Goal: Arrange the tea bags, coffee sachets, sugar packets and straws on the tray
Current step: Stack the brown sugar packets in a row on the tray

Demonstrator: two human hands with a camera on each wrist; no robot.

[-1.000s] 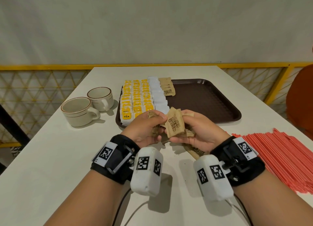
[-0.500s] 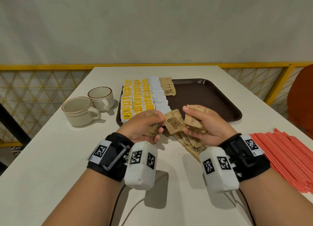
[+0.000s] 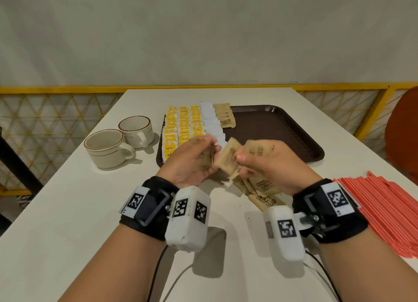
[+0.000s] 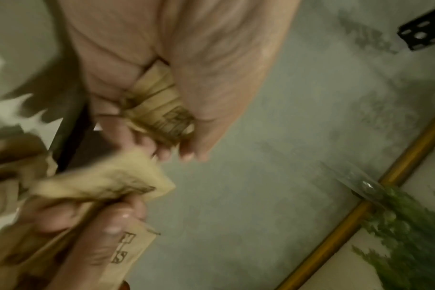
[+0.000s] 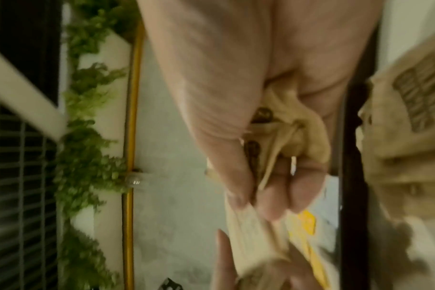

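Far left on the white table (image 3: 67, 211): two cream cups with brown rim stripes, near cup (image 3: 106, 148) and far cup (image 3: 135, 131), touching or just beside each other, handles facing right, both off the tray.

Brown tray (image 3: 278, 130) sits mid-table. Its left part is filled: three columns of yellow tea bags (image 3: 183, 123), then one column of white sachets (image 3: 210, 120) just beside them, then a short column of brown sugar packets (image 3: 224, 118) at the far edge. Right part of the tray shows bare textured surface.

Left hand (image 3: 192, 163), above the tray's near edge: fingers curled round a small stack of brown packets; the left wrist view shows the stack (image 4: 159, 109) clamped between thumb and fingers, printed edges sticking out.

Between the hands: one brown packet (image 3: 227, 160), motion-blurred, pinched by the right thumb and forefinger, its left edge at the left hand's fingertips. Cannot tell if the left hand also grips it.

Right hand (image 3: 271, 163): closed on a crumpled bunch of brown packets; the right wrist view shows them (image 5: 293, 125) bunched in the palm under curled fingers.

Under the right hand, loose brown packets (image 3: 264, 195) lie on the table, off the tray, overlapping.

Far right: pile of red straws (image 3: 384, 211) lying flat on the table, roughly parallel, well apart from the tray.
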